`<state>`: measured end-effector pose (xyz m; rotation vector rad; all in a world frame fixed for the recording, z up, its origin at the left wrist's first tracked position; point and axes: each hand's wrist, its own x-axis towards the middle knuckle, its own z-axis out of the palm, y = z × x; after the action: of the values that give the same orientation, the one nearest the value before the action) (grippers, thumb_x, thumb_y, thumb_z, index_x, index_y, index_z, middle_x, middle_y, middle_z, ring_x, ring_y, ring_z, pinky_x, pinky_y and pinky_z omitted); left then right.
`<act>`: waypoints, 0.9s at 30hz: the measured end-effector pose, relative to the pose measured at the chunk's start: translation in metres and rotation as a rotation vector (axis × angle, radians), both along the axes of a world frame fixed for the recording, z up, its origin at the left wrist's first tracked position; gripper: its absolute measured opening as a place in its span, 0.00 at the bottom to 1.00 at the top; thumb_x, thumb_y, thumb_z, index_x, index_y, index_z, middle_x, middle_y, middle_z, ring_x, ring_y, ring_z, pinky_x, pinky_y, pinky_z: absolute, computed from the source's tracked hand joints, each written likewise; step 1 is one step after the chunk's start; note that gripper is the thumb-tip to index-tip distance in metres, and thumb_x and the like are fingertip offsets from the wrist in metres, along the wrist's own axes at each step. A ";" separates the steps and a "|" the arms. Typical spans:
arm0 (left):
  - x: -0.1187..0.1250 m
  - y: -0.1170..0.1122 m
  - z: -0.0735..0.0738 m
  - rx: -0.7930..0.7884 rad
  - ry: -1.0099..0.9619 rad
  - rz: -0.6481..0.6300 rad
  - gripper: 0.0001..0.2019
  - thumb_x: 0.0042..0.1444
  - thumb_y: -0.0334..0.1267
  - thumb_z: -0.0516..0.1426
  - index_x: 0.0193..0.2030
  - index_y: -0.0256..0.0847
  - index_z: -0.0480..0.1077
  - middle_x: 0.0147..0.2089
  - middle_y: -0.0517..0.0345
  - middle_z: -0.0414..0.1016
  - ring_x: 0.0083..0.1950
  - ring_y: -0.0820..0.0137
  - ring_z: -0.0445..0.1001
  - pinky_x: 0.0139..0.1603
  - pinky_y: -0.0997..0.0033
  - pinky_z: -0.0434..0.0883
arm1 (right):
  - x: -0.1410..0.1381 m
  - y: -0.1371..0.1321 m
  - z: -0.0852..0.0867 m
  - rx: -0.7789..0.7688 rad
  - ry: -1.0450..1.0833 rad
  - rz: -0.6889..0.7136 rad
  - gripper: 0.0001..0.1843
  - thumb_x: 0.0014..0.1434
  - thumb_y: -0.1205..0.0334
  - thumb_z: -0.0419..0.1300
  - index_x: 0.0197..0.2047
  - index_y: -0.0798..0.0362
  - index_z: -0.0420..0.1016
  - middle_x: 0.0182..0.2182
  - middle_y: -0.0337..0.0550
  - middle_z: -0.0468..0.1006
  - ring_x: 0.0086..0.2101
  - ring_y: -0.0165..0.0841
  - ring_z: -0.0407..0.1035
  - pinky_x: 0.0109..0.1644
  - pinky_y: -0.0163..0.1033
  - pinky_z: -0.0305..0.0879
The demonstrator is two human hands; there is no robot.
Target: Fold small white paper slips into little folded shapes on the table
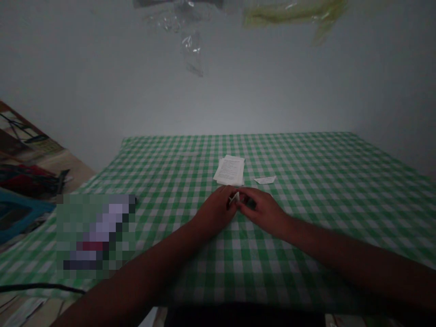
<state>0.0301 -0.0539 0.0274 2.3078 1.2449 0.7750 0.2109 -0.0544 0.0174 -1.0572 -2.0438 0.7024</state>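
My left hand (214, 211) and my right hand (262, 211) meet at their fingertips above the green-and-white gingham tablecloth (306, 181). Between them, both pinch a small folded piece of white paper (234, 198), which is partly hidden by my fingers. Just beyond my hands lies a stack of white printed paper sheets (229, 170). A folded white paper triangle (265, 180) rests on the cloth to the right of the stack, close to my right hand.
A pixelated, blurred patch (95, 236) covers part of the cloth on the left. A black cable (41, 287) runs along the near left edge. A white wall (218, 91) stands behind the table, with clear plastic (190, 45) at the top. Blue and red objects (20, 195) lie off the left side.
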 end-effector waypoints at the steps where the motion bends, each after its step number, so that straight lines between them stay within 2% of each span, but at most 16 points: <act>1: 0.000 -0.001 0.001 -0.008 -0.010 0.007 0.10 0.58 0.31 0.56 0.47 0.40 0.67 0.46 0.54 0.73 0.45 0.67 0.72 0.48 0.64 0.70 | 0.001 0.001 -0.001 0.004 0.009 -0.009 0.15 0.61 0.63 0.58 0.51 0.50 0.72 0.40 0.44 0.78 0.38 0.35 0.72 0.43 0.42 0.69; 6: -0.006 0.001 0.003 -0.117 -0.048 -0.025 0.07 0.58 0.34 0.56 0.44 0.41 0.71 0.41 0.58 0.75 0.38 0.70 0.73 0.42 0.68 0.71 | 0.007 0.007 -0.005 0.093 0.007 -0.039 0.11 0.61 0.64 0.57 0.47 0.50 0.75 0.37 0.42 0.79 0.36 0.34 0.72 0.41 0.41 0.68; 9: -0.014 0.004 0.001 -0.129 -0.061 -0.062 0.10 0.58 0.35 0.57 0.47 0.43 0.72 0.46 0.57 0.76 0.44 0.68 0.74 0.48 0.66 0.72 | 0.011 0.011 -0.006 0.133 -0.023 0.022 0.09 0.63 0.63 0.57 0.45 0.50 0.76 0.37 0.43 0.79 0.36 0.34 0.72 0.42 0.41 0.68; 13: -0.023 0.009 -0.001 -0.113 -0.031 -0.088 0.15 0.57 0.36 0.59 0.51 0.43 0.72 0.50 0.54 0.76 0.52 0.64 0.73 0.56 0.60 0.69 | 0.015 0.013 -0.004 0.157 -0.036 0.106 0.11 0.63 0.62 0.58 0.48 0.50 0.76 0.36 0.43 0.79 0.36 0.33 0.72 0.43 0.41 0.69; 16: -0.027 0.011 0.000 -0.150 -0.014 -0.119 0.14 0.58 0.38 0.59 0.52 0.44 0.71 0.51 0.54 0.75 0.53 0.64 0.72 0.57 0.59 0.68 | 0.018 0.014 -0.003 0.169 -0.063 0.163 0.13 0.64 0.61 0.57 0.51 0.47 0.75 0.37 0.42 0.80 0.37 0.34 0.73 0.43 0.42 0.70; 20: -0.031 0.012 0.004 -0.194 0.018 -0.144 0.15 0.57 0.37 0.61 0.52 0.44 0.71 0.52 0.53 0.75 0.53 0.64 0.72 0.58 0.59 0.68 | 0.021 0.015 -0.003 0.201 -0.089 0.247 0.16 0.63 0.64 0.57 0.53 0.46 0.74 0.43 0.44 0.80 0.43 0.35 0.74 0.48 0.45 0.71; 27: -0.037 0.015 0.006 -0.141 0.044 -0.265 0.15 0.58 0.34 0.58 0.53 0.45 0.69 0.53 0.55 0.74 0.55 0.67 0.71 0.60 0.61 0.66 | 0.023 0.016 -0.003 0.173 -0.063 0.291 0.13 0.61 0.66 0.58 0.49 0.47 0.75 0.43 0.42 0.80 0.44 0.34 0.74 0.49 0.45 0.71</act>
<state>-0.0067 -0.0386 0.0338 2.3213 0.9509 0.5307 0.2334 -0.0382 0.0144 -0.6991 -2.2938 0.6274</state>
